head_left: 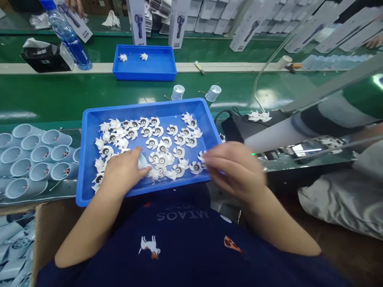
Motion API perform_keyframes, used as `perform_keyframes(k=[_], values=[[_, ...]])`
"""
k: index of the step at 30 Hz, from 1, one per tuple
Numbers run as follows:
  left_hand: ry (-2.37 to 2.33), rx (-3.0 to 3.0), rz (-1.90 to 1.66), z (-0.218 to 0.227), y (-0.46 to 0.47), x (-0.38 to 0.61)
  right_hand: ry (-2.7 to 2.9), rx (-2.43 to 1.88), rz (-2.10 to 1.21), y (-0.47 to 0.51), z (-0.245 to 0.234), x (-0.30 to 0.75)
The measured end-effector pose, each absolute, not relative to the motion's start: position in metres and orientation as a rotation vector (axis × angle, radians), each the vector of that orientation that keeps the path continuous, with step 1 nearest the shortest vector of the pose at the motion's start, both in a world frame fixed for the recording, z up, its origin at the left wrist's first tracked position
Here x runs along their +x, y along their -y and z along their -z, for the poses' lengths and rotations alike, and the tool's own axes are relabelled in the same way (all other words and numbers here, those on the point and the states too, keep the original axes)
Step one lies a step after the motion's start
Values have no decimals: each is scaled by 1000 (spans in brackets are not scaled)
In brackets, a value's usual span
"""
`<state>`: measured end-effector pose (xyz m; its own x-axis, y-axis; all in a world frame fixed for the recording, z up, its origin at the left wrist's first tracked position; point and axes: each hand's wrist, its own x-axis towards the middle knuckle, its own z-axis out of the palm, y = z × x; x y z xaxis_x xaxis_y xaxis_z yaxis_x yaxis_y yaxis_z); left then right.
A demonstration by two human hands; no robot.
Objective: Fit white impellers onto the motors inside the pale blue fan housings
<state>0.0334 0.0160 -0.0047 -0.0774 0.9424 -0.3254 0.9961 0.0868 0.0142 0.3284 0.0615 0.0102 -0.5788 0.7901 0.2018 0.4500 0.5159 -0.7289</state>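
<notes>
A blue plastic tray (143, 105) in front of me holds many small white fan impellers (161, 160), some with the dark hub side up. Over the tray's left half, my left hand (122, 169) is closed around a light blue cylindrical housing (143, 161), mostly covered by the fingers. My right hand (235, 169) is above the tray's right edge, close to the impellers there. Motion blurs its fingers, so whether they hold anything cannot be made out.
Light blue housings (40, 153) lie stacked at left, with more in a carton (18, 251) below. Two upright housings (178, 92) stand behind the tray. Further back are a smaller blue tray (145, 73), a bottle (70, 38) and white boxes (179, 24). A grey tube (272, 133) juts in at right.
</notes>
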Motion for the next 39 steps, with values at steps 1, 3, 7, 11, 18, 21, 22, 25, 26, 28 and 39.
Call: perform_keyframes(k=[1,3,7,11,18,21,22,25,26,28,39], values=[[-2122,1924,310,5,-16,32,2479,-1046,-756,-66,-5,317],[-2132,1890,302,5,-15,30,2917,-1120,-587,-76,7,298],[-2126,1878,266,4,-14,30,3144,-1155,-570,-88,24,281],[-2114,1891,235,5,-14,31,3083,-1189,-626,-86,27,276],[-2099,1723,-257,-3,-9,29,2629,-1228,-895,-85,17,279],[-2023,1706,-743,-3,-2,27,2001,-1012,-1542,-75,10,286],[-1963,1735,-867,-3,0,26,1684,-905,-1795,-70,8,288],[-1674,1839,-1009,-1,9,30,973,-673,-2235,-56,6,289],[-1576,1860,-991,-2,11,32,882,-645,-2290,-53,7,288],[-1452,1891,-916,-5,15,39,800,-615,-2346,-48,8,287],[-1442,2261,-642,-23,14,63,1586,-699,-1754,-40,-1,291]])
